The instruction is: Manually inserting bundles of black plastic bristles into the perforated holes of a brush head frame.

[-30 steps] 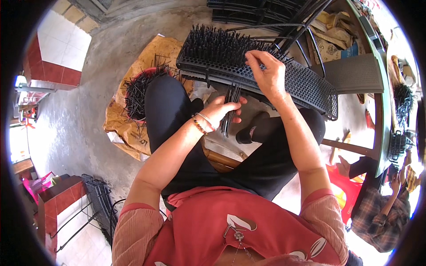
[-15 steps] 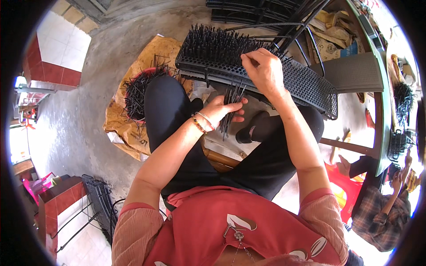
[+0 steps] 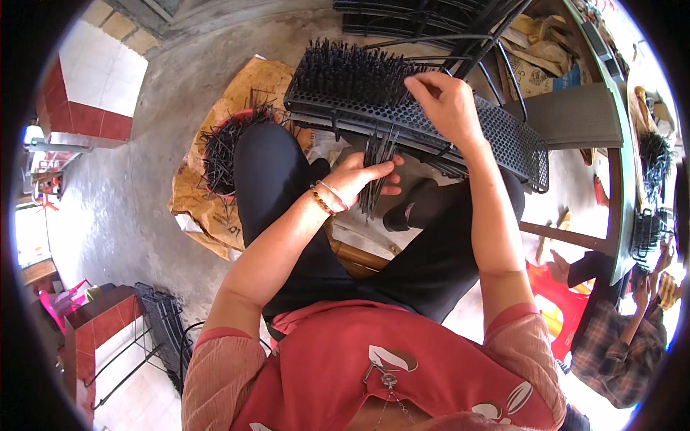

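A bundle of thin black sticks (image 3: 378, 161) is gripped in my left hand (image 3: 352, 177), thumb across it, in front of the rack. My right hand (image 3: 451, 106) is closed in a pinch over the perforated black rack (image 3: 496, 133), at the right edge of the standing sticks. Whatever lies between its fingertips is too small to make out. Many black sticks (image 3: 352, 75) stand upright in the holes of the rack's left part; bare holes show on its right part.
Left of my knee, a red basin (image 3: 228, 192) heaped with loose black sticks sits on a tan paper sack (image 3: 190, 190). More black racks (image 3: 402, 25) stand beyond. At right are a green-edged table (image 3: 617, 237), a red stool (image 3: 557, 294) and another person in a plaid shirt (image 3: 611, 345).
My right hand has moved slightly to the right and a little up over the rack. My left hand stays nearly in place with its bundle, which has turned a little more upright.
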A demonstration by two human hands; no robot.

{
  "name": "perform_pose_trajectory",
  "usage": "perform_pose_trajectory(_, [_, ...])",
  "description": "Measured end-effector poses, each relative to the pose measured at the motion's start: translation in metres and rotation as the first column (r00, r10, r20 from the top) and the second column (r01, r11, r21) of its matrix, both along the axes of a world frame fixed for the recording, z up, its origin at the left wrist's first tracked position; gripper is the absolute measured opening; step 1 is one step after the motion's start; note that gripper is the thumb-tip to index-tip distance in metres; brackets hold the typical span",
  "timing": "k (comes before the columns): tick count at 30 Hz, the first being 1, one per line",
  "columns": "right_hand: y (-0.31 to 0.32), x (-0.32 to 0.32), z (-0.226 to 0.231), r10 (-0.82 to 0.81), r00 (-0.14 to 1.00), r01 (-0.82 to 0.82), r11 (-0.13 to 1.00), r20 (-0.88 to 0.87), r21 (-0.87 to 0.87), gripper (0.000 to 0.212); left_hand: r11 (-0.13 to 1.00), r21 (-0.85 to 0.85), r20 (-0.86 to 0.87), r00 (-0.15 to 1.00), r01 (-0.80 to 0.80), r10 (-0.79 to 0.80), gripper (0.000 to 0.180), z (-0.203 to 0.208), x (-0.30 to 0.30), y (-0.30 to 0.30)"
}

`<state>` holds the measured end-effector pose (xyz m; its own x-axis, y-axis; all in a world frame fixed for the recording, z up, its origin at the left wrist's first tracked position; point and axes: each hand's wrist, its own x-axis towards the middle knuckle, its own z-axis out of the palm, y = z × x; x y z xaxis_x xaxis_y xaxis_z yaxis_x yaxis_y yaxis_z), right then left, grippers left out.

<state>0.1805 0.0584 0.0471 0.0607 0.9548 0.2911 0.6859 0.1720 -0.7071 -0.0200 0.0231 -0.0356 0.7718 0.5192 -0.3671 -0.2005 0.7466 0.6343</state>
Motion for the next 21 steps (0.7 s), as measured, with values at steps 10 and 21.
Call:
perform_pose_trajectory(10, [-0.027,0.006,-0.011,0.078,0.908,-0.276,0.849,-0.411,-0.45,0.021,0.994,0.104,0.069,0.997,0.024,-0.031,0.026,0.011,0.004,0.0])
perform_pose_trajectory(21, [-0.013,0.053,-0.018,-0.211,0.797,0.286,0.957,-0.565,0.045,0.017,0.991,0.053,0.012,0.993,0.12,-0.121,0.027,0.0,0.041,0.003])
